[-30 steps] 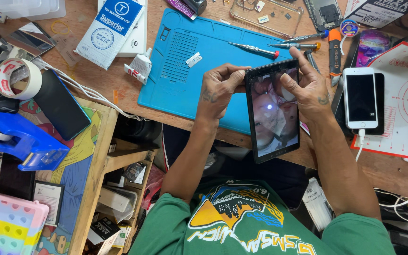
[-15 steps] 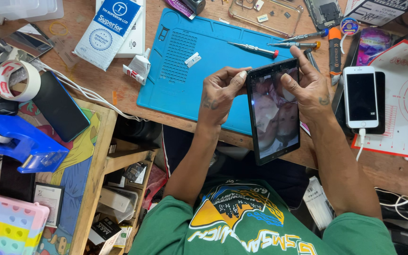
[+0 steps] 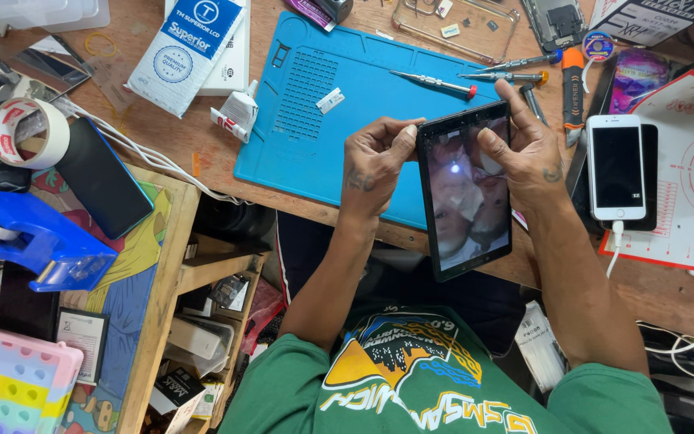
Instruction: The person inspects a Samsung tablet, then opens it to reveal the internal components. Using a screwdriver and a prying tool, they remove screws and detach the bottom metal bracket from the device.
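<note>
Gripping a dark tablet (image 3: 466, 193) by its two long edges, the left hand (image 3: 375, 165) pinches the upper left corner while the right hand (image 3: 528, 153) clasps the right edge, thumb pressed on the glass. It hangs over the near edge of the wooden tabletop (image 3: 668, 281) and blue work mat (image 3: 323, 120), above the lap. A loosened grip could likely drop it to the floor; uneven thumb pressure may crack the screen; screwdrivers (image 3: 435, 82) just beyond could scratch it
</note>
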